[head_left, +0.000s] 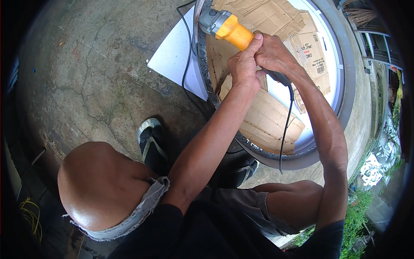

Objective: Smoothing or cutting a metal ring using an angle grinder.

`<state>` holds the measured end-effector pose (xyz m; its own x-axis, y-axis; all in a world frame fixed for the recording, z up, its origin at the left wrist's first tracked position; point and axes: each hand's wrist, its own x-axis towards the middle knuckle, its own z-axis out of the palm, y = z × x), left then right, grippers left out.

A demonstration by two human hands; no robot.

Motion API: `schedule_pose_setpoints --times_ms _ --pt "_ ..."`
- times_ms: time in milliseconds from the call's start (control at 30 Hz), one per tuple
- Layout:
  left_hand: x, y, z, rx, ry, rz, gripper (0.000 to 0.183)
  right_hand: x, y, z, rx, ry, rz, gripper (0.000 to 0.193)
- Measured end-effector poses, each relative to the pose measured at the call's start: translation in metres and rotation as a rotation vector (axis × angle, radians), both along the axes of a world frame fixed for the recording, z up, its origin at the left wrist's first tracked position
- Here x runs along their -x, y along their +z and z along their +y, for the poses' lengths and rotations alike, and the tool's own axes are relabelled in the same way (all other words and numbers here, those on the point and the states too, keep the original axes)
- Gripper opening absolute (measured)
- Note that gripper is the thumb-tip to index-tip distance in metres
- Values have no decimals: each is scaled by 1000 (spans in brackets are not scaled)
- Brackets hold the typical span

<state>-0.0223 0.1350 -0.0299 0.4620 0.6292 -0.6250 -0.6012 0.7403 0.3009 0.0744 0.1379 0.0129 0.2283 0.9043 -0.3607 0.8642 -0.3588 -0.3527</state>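
Spreading beneath everything, the stained, cracked grey concrete floor carries the broad, round grey metal ring, which lies flat at the upper right. Inside the ring show a smooth white surface and, over it, flat brown cardboard pieces; a pointed white sheet lies just outside the ring's left edge. Next in size comes the yellow-and-grey power grinder with a black rear end, held over the cardboard with its metal head at the ring's upper left edge; whether it touches the metal is hidden. The 2 hands together form the grip: the left hand is closed about the tool where the yellow body ends, and the right hand is wrapped over the rear, so both are clamped on the grinder. A thin black cord hangs from the rear end across the ring's lower rim. Smallest are the bumps of the dark, rough inner edge, along the left and lower sides. Preparation looks done: ring laid down, tool corded and at the edge. The edge work itself seems partway at most, since that rough stretch appears to be what is left; 0 sparks show, and whether the tool is running cannot be told.
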Motion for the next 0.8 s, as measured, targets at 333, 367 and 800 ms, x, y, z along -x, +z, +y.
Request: schedule_pose_setpoints --times_ms 333,367,800 --pt "0 -1 -2 1 -48 -11 52 -6 -4 -2 -11 18 6 35" --pt "-1 -1 -4 -7 -68 -18 57 -6 -5 -3 -21 11 -2 36" --pt "-2 5 -4 38 -29 -5 44 -7 9 -2 86 17 58 35"
